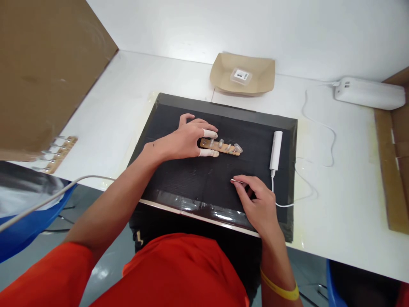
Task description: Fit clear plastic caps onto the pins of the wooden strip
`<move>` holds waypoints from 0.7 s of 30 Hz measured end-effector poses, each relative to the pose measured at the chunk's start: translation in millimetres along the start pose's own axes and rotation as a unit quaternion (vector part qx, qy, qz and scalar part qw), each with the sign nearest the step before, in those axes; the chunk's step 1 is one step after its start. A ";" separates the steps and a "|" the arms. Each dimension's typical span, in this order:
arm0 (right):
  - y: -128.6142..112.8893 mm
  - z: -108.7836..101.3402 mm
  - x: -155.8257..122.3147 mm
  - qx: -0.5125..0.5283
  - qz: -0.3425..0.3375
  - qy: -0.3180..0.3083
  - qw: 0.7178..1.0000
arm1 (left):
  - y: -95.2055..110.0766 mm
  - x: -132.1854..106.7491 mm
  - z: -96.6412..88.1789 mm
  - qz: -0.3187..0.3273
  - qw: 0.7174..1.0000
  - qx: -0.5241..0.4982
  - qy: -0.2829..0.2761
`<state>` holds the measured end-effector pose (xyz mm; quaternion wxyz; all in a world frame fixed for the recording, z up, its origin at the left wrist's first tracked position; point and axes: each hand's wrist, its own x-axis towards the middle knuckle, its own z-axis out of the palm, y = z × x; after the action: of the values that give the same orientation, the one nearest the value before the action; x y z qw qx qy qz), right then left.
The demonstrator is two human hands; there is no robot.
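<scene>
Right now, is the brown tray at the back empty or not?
Not empty: a clear container with a white label sits inside the brown tray.

One left hand (189,139), one right hand (258,203). Two pale finger covers (207,152) on left hand. Two wooden strips (216,147): centre, far left. One small white piece (236,181), right fingertips. One black mat (191,179). Top centre: one cardboard tray (220,71), one clear box (242,76). One yellow wristband (281,290).

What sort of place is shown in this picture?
Probably an indoor workstation, judging by the black rectangular mat on the white table, the brown cardboard panel at the left and the open brown paper tray.
</scene>
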<state>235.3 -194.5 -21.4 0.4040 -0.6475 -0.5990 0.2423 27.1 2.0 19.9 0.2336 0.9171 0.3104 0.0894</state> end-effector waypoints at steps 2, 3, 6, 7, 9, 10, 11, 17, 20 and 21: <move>-0.6 -0.2 0.3 0.000 0.003 -0.002 1.000 | -0.6 0.0 -0.1 0.005 1.000 -0.006 0.010; -0.8 -0.2 0.4 -0.001 0.004 -0.003 1.000 | -1.2 0.2 -0.2 0.008 1.000 -0.007 0.016; -0.7 0.0 0.4 -0.002 0.008 -0.004 1.000 | -3.3 1.2 -0.2 0.017 1.000 -0.006 0.024; -0.5 0.0 0.3 -0.002 0.009 -0.004 1.000 | -3.9 1.6 -0.2 0.018 1.000 -0.005 0.024; 0.0 0.1 0.0 -0.002 0.010 -0.005 1.000 | -4.9 2.0 -0.3 0.019 1.000 -0.001 0.020; 0.2 0.0 -0.2 -0.002 0.010 -0.005 1.000 | -5.2 2.2 -0.3 0.020 1.000 0.000 0.018; 0.4 0.0 -0.2 -0.002 0.010 -0.006 1.000 | -5.4 2.3 -0.3 0.021 1.000 0.000 0.018; 0.9 0.3 -0.2 0.000 0.007 -0.007 1.000 | -7.1 3.1 0.8 0.030 0.999 0.012 0.010; 1.0 0.5 -0.2 0.000 0.007 -0.008 1.000 | -7.3 3.0 1.3 0.031 0.999 0.012 0.013; 1.0 0.5 -0.3 0.000 0.008 -0.008 1.000 | -7.0 2.8 1.1 0.030 0.999 0.011 0.017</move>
<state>235.4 -194.7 -22.5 0.3973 -0.6502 -0.5972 0.2507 25.9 8.3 15.6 0.2158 0.9268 0.2876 0.1087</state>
